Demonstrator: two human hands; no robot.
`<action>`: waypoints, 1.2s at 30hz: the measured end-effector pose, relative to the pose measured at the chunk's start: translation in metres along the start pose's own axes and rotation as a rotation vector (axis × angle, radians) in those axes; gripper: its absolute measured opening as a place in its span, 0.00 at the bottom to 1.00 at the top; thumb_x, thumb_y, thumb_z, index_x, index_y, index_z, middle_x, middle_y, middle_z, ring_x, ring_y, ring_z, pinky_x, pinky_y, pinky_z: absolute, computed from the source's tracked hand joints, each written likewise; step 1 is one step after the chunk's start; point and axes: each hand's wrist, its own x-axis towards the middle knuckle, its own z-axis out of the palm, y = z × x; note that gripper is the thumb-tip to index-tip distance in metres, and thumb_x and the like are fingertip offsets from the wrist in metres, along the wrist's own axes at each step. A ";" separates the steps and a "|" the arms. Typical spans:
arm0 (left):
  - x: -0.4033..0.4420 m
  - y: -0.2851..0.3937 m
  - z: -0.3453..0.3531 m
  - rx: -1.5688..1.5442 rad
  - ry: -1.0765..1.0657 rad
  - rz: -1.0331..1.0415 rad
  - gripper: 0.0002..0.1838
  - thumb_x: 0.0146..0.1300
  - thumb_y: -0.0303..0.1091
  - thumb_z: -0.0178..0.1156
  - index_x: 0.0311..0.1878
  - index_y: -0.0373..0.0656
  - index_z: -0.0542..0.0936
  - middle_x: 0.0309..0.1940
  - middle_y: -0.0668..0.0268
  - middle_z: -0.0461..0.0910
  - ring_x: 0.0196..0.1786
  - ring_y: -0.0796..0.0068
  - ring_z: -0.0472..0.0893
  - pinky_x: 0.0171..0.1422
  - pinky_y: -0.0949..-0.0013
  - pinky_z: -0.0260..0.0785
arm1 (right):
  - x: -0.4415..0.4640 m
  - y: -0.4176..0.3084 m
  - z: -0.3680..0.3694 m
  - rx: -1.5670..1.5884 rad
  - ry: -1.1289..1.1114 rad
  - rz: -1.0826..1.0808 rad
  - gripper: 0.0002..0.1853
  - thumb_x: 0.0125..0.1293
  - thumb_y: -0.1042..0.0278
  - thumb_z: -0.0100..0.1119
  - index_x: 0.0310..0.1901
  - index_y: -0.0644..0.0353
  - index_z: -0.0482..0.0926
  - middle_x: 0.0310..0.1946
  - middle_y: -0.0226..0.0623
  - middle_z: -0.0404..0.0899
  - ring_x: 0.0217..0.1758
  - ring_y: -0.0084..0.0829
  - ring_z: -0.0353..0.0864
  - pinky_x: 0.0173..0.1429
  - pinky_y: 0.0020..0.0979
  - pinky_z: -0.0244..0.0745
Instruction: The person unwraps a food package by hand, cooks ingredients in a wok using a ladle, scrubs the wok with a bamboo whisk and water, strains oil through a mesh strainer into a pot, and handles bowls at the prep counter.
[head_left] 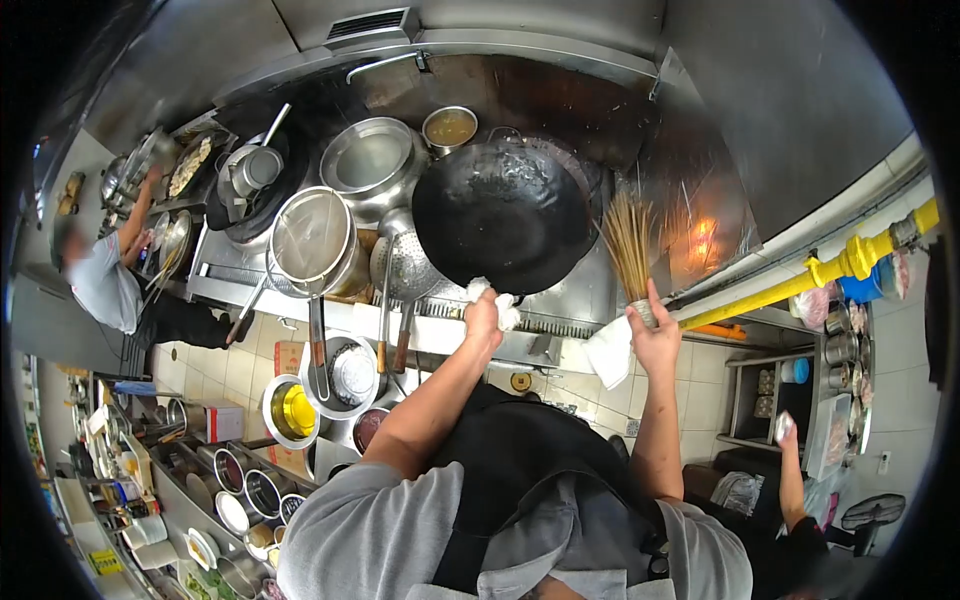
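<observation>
A large black wok sits tilted on the stove, its inside dark and wet-looking. At its near rim, my left hand is closed on a white cloth wrapped at the wok's edge. To the right of the wok, my right hand grips the bound base of a bamboo brush, its bristles pointing up and away. A white towel hangs over the stove's front edge between my hands.
Strainers, a perforated ladle and a steel pot stand left of the wok. A yellow pipe runs along the right. Another person works at far left; a further person's arm shows at right.
</observation>
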 end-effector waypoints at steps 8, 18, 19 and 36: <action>0.111 -0.051 0.016 0.213 0.106 0.035 0.24 0.59 0.34 0.60 0.51 0.20 0.76 0.44 0.50 0.82 0.44 0.63 0.82 0.48 0.59 0.75 | 0.049 -0.043 0.046 -0.382 -0.148 -0.047 0.34 0.59 0.56 0.70 0.69 0.32 0.72 0.49 0.53 0.83 0.54 0.54 0.82 0.57 0.42 0.78; 0.090 -0.017 0.028 0.632 0.184 -0.151 0.24 0.60 0.42 0.62 0.44 0.24 0.82 0.44 0.45 0.84 0.49 0.53 0.84 0.54 0.57 0.73 | 0.153 -0.051 0.202 -0.557 -1.123 0.096 0.26 0.54 0.51 0.72 0.57 0.40 0.82 0.43 0.48 0.85 0.45 0.47 0.86 0.52 0.44 0.80; 0.093 -0.016 0.027 0.646 0.176 -0.151 0.24 0.60 0.42 0.62 0.44 0.24 0.82 0.44 0.45 0.84 0.49 0.53 0.84 0.54 0.57 0.73 | 0.190 -0.003 0.199 -0.694 -0.934 -0.261 0.29 0.52 0.46 0.72 0.57 0.43 0.82 0.46 0.49 0.85 0.48 0.44 0.85 0.56 0.42 0.79; 0.112 -0.046 0.009 0.936 0.230 0.209 0.28 0.60 0.42 0.58 0.49 0.21 0.69 0.46 0.28 0.76 0.52 0.32 0.78 0.61 0.50 0.69 | 0.204 0.030 0.225 -0.350 -1.091 -0.059 0.32 0.56 0.51 0.72 0.64 0.42 0.79 0.52 0.43 0.85 0.52 0.37 0.83 0.62 0.33 0.74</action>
